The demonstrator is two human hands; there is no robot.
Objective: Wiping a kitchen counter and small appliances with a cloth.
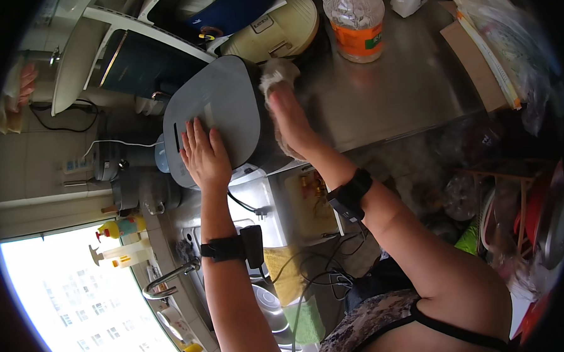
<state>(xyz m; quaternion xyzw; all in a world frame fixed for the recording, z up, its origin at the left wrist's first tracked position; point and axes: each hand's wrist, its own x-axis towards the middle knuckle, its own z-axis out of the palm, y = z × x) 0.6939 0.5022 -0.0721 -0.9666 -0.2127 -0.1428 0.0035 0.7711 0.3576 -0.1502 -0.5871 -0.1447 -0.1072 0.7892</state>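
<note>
My left hand [207,158] lies flat, its fingers spread, on the grey lid of a kitchen appliance [229,98] that stands on the metal countertop [401,90]. To the right of it, my right hand [288,112] presses a pale cloth [280,72] against the appliance's dark side near the counter; part of the cloth hangs down below the hand. A power cord with a plug [261,211] hangs beneath the appliance. Both wrists carry black straps with small devices.
Behind the cloth stand a cream-coloured appliance [299,19] and a large plastic bottle with an orange label [358,36]. Cardboard [470,64] and plastic bags lie at the counter's right end. A faucet [166,287] and sink are at lower left. Black cables [315,280] hang before me.
</note>
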